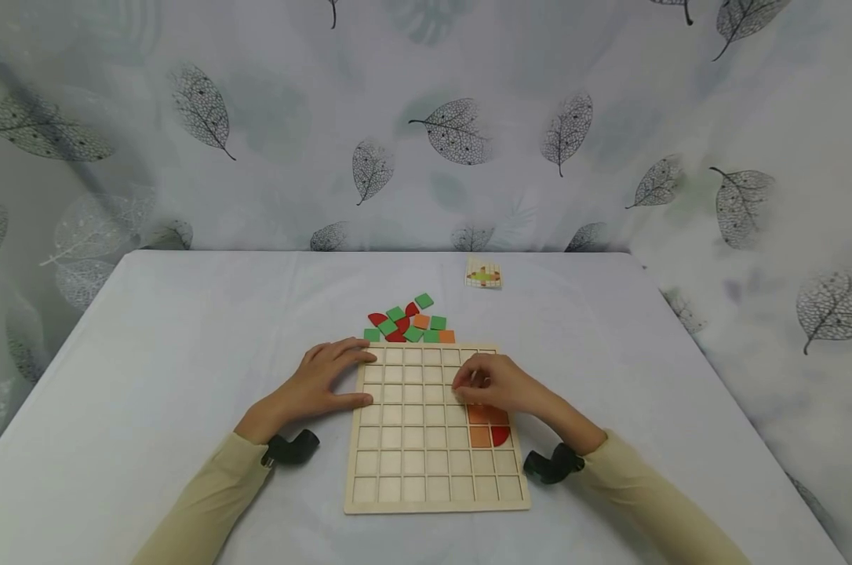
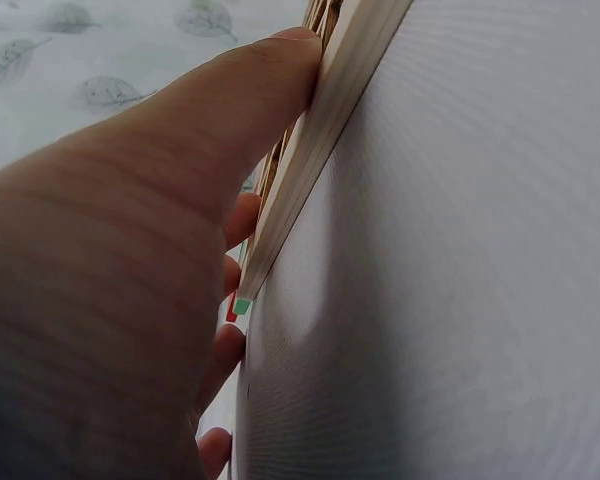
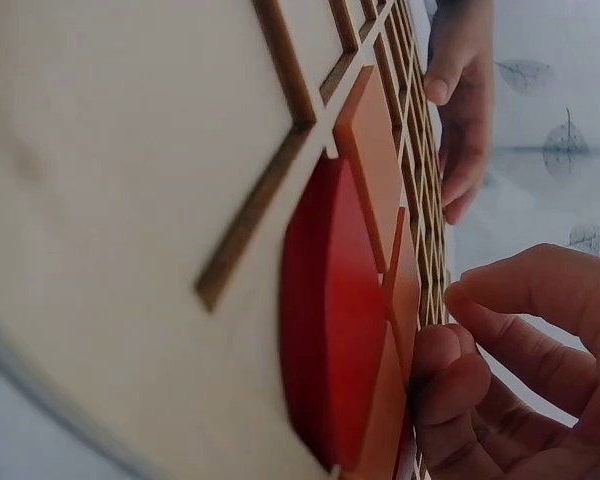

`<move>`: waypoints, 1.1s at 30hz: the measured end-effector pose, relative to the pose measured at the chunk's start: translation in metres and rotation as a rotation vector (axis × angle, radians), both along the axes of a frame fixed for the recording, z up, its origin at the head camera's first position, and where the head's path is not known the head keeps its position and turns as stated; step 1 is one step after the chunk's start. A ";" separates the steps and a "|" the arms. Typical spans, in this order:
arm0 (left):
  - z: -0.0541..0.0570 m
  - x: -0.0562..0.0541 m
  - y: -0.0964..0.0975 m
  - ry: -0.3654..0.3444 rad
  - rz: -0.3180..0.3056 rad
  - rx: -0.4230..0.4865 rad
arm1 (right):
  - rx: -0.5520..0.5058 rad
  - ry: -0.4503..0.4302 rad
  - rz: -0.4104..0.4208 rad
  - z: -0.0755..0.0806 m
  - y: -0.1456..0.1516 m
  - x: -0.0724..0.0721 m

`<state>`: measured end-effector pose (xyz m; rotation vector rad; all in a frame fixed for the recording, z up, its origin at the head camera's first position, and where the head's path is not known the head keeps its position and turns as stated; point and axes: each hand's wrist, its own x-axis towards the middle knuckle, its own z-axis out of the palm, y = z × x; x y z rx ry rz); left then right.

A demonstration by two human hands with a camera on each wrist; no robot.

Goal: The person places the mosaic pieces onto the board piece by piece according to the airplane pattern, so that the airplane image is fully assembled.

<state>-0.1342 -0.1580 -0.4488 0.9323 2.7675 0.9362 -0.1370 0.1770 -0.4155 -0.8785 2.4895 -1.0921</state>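
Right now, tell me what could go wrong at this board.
The right hand is close to the orange squares and might nudge one loose. The left hand rests on the left edge of the board; a push could slide it into the loose pieces just beyond its far side.

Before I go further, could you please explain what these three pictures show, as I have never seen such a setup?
There is no machine, just a person's bare left hand and right hand. The wide picture comes from a head camera; the others come from cameras on each wrist.

On the white table lie a wooden grid board, loose coloured pieces and a small card. The left hand touches the board's left edge. The right is near orange pieces set in it; whether it holds anything is hidden.
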 end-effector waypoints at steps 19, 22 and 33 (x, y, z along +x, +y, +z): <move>-0.002 0.000 -0.001 0.010 -0.009 0.002 | 0.049 0.025 0.042 0.004 -0.010 -0.028; -0.002 -0.001 -0.001 0.010 -0.009 0.001 | 0.053 0.010 0.038 0.004 -0.012 -0.032; 0.001 0.000 0.000 0.006 -0.008 -0.001 | 0.031 -0.019 -0.025 0.006 -0.019 -0.049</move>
